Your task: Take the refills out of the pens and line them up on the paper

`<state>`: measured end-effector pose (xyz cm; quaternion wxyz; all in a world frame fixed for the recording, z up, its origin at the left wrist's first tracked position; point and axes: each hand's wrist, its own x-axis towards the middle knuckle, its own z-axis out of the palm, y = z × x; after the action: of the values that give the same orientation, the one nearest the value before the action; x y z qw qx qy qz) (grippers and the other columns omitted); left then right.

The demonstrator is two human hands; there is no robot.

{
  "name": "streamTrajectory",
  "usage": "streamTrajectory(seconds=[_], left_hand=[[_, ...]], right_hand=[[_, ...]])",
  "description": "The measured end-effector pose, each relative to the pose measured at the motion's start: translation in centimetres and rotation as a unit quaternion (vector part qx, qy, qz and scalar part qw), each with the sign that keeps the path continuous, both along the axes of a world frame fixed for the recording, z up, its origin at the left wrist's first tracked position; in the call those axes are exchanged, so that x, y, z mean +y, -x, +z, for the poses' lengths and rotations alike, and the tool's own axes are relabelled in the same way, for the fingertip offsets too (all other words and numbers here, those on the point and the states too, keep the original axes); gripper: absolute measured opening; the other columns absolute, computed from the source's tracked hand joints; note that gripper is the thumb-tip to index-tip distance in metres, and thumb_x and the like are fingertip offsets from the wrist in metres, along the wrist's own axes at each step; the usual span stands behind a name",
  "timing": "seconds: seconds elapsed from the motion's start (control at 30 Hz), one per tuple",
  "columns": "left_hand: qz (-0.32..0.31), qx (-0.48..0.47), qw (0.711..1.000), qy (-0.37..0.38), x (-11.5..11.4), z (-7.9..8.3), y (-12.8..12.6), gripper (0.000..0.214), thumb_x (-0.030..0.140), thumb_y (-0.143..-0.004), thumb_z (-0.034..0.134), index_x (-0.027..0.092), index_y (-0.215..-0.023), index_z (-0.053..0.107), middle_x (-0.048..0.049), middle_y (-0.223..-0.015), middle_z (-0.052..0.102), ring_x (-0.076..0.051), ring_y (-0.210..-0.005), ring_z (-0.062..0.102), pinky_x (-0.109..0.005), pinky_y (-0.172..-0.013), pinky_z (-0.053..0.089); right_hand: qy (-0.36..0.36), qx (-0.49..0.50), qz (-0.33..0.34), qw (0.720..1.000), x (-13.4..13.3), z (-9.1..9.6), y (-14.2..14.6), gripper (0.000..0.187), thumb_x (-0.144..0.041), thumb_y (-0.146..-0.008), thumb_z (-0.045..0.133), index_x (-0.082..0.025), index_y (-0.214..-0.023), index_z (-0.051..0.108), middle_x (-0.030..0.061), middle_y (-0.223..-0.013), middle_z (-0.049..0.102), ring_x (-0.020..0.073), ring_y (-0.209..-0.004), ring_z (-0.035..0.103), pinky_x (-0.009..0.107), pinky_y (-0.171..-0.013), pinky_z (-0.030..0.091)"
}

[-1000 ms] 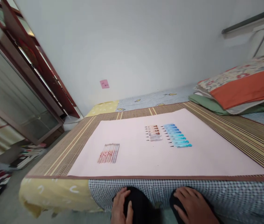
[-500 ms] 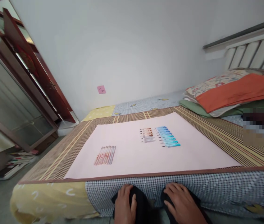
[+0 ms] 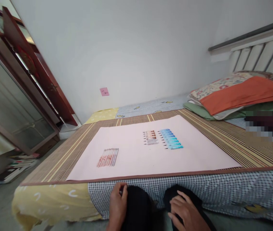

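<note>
My left hand (image 3: 117,205) rests flat on my left knee with its fingers together, holding nothing. My right hand (image 3: 187,212) lies on my right knee, fingers spread, empty. Ahead, a large pale pink sheet (image 3: 136,160) covers a striped mat (image 3: 235,134) on a bed. On the sheet lie three tidy rows of pens: reddish ones (image 3: 108,157) at the left, brown-orange ones (image 3: 150,137) in the middle, and blue ones (image 3: 171,139) just right of them. Both hands are well short of the pens.
A folded orange and floral quilt (image 3: 237,93) sits on green bedding at the right, below a white headboard (image 3: 259,51). A pink note (image 3: 104,91) sticks to the wall. A glass-doored cabinet (image 3: 13,96) and stacked books (image 3: 16,165) stand at the left.
The view has pulled back and swung slightly right, showing more headboard. My hands slid a little along my knees; the left now lies on the knee's outer side. The pens have not moved.
</note>
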<state>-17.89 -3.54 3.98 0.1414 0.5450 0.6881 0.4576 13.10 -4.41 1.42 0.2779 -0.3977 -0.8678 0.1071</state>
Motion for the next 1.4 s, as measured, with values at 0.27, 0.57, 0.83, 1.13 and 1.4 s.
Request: streamTrajectory(seconds=[0.27, 0.57, 0.83, 1.13, 1.4], left_hand=[[0.13, 0.169, 0.968, 0.132, 6.1, 5.1, 5.8, 0.021, 0.031, -0.093, 0.051, 0.02, -0.105, 0.064, -0.0061, -0.089, 0.073, -0.024, -0.085, 0.07, -0.032, -0.078, 0.048], [0.138, 0.239, 0.941, 0.198, 10.4, 5.1, 5.8, 0.019, 0.029, -0.093, 0.055, 0.017, -0.107, 0.061, -0.0143, -0.105, 0.074, -0.028, -0.098, 0.07, -0.035, -0.08, 0.046], [0.127, 0.286, 0.92, 0.237, 11.4, 5.7, 5.5, 0.023, 0.028, -0.097, 0.049, 0.014, -0.111, 0.06, -0.0184, -0.108, 0.073, -0.029, -0.103, 0.071, -0.036, -0.08, 0.048], [0.093, 0.341, 0.903, 0.243, 11.7, 6.6, 5.0, 0.025, 0.021, -0.099, 0.043, 0.01, -0.113, 0.06, -0.0216, -0.12, 0.068, -0.029, -0.106, 0.07, -0.036, -0.082, 0.049], [0.069, 0.344, 0.907, 0.234, 11.6, 6.6, 4.2, 0.025, 0.013, -0.099, 0.038, 0.011, -0.112, 0.058, -0.02, -0.117, 0.068, -0.027, -0.106, 0.069, -0.033, -0.082, 0.048]], right_hand=[[-0.049, 0.012, -0.015, 0.999, 0.1, 0.2, 0.3, 0.016, -0.014, -0.092, 0.058, -0.024, -0.08, 0.056, -0.004, -0.08, 0.063, 0.0159, -0.081, 0.065, 0.044, -0.111, 0.039], [-0.062, 0.031, -0.023, 0.997, 0.0, 0.1, 0.2, 0.014, -0.019, -0.094, 0.055, -0.025, -0.083, 0.059, -0.0019, -0.082, 0.066, 0.0172, -0.084, 0.064, 0.044, -0.11, 0.043], [-0.053, 0.023, -0.026, 0.998, -0.1, 0.8, 0.5, 0.016, -0.014, -0.093, 0.057, -0.024, -0.08, 0.057, -0.0035, -0.08, 0.064, 0.0154, -0.082, 0.064, 0.043, -0.111, 0.041], [-0.047, 0.02, -0.032, 0.998, -0.2, 0.9, 0.5, 0.016, -0.011, -0.092, 0.056, -0.023, -0.08, 0.055, -0.0037, -0.081, 0.063, 0.0151, -0.082, 0.065, 0.046, -0.111, 0.041], [-0.024, 0.005, -0.037, 0.999, 0.2, 0.4, 0.6, 0.015, -0.01, -0.089, 0.057, -0.023, -0.08, 0.056, -0.0033, -0.082, 0.063, 0.0154, -0.085, 0.064, 0.046, -0.113, 0.04]])
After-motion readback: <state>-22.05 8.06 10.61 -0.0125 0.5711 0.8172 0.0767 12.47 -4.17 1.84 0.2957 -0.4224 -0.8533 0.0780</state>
